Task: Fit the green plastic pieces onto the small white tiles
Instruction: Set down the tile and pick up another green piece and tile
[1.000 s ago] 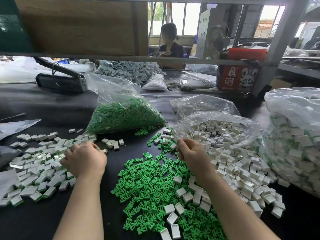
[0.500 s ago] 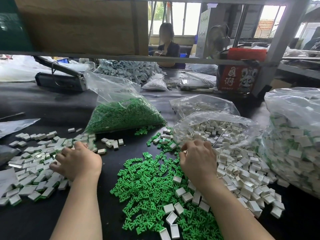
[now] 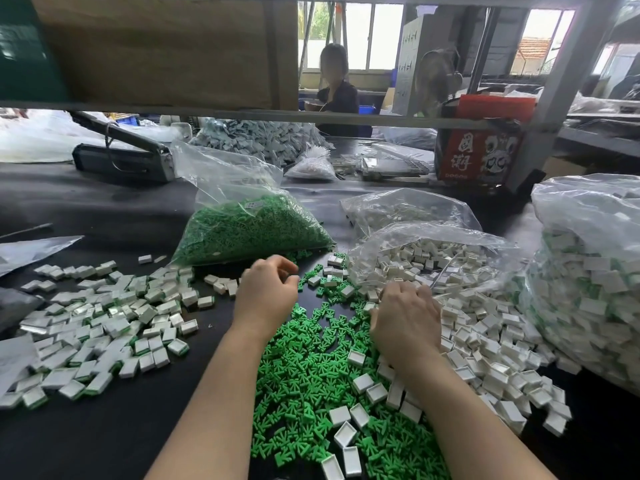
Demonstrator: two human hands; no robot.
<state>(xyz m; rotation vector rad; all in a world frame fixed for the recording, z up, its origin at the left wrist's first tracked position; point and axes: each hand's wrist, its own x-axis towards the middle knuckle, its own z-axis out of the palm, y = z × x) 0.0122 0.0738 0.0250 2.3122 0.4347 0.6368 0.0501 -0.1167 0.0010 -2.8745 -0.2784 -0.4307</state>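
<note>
A heap of loose green plastic pieces (image 3: 311,375) lies on the black table between my forearms. To its right, loose white tiles (image 3: 485,341) spill from an open clear bag (image 3: 433,258). My right hand (image 3: 405,320) lies palm down on these tiles, its fingertips among them. My left hand (image 3: 266,292) hovers over the far edge of the green heap with loosely curled, blurred fingers, and I see nothing between them. On the left lies a spread of white tiles with green pieces fitted (image 3: 97,323).
A clear bag of green pieces (image 3: 249,230) stands behind my left hand. A large bag of tiles (image 3: 588,289) fills the right edge. Further back are a grey sealing machine (image 3: 121,157), a red box (image 3: 478,150), a low shelf beam and a seated person (image 3: 336,91).
My left hand has moved right, from the spread of fitted tiles to the far edge of the green heap. My right hand has dropped from mid-air onto the white tiles and stays there.
</note>
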